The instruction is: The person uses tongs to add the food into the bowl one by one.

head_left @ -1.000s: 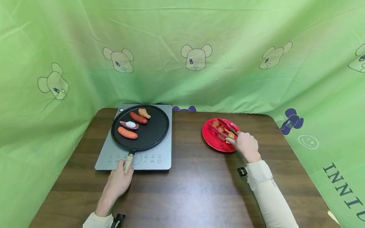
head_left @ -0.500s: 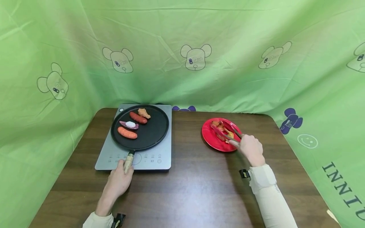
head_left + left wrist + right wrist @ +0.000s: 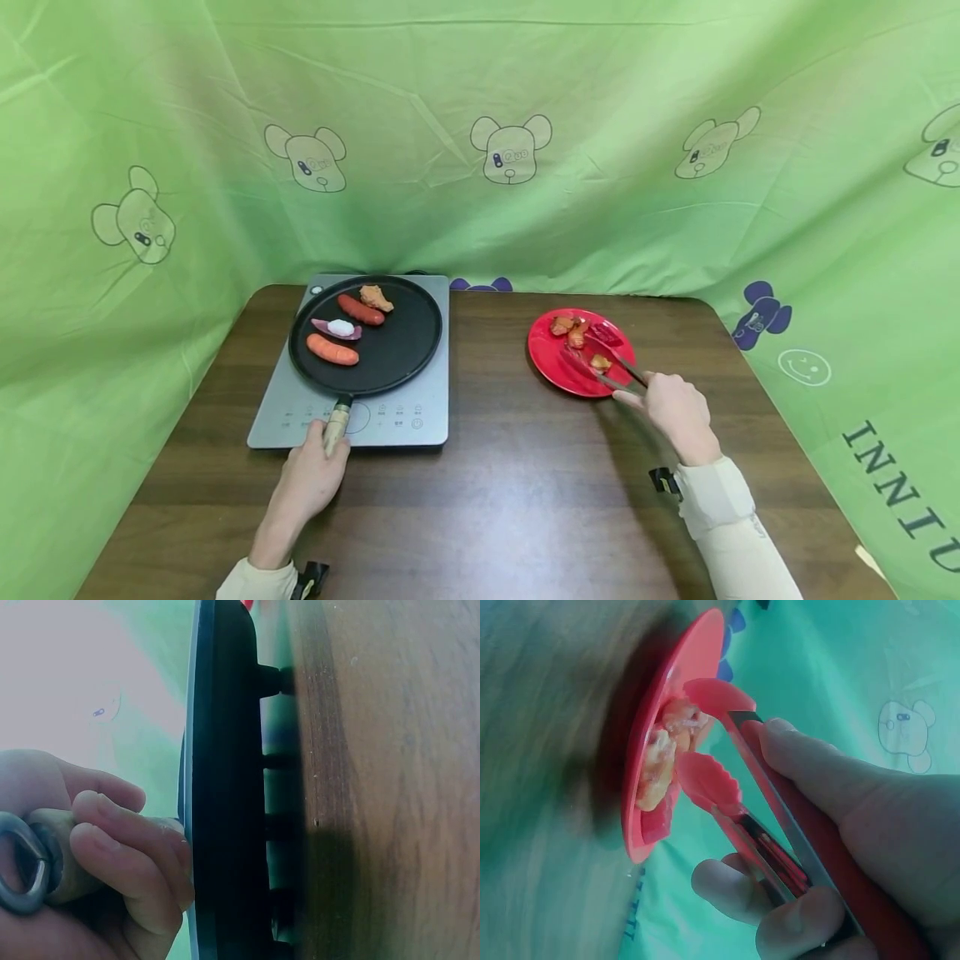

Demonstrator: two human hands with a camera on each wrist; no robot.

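Tabletop recording set with the fittings of a kitchen corner; green cloth [image 3: 405, 221], printed with bear heads and lettering, hangs behind and beside a wood-grain table [image 3: 487, 517]; a hotplate [image 3: 435, 408] with touch controls bears a black pan [image 3: 393, 350]; wrist-worn cameras [image 3: 663, 481] indicate recording.

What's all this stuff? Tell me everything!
Wooden table: 1, brown, centre.
Curtain: 1, green with bears, behind the table.
Induction cooker: 1, silver, table's left side.
Frying pan: 1, black, on the cooker.
Sausage: 1, red, in the pan.
Sausage-shaped piece: 1, orange, in the pan.
Boat-shaped piece: 1, purple and white, between those two.
Drumstick: 1, brown, in the pan.
Plate: 1, red, table's right side.
Food pieces: several, brown and yellow, on the plate.
Tongs: 1, red and silver, at the plate.
Wrist devices: 2, black, at the wrists.
Sleeves: 2, white, on both arms.
Left hand: 1, bare, on the pan handle.
Right hand: 1, bare, holding the tongs.
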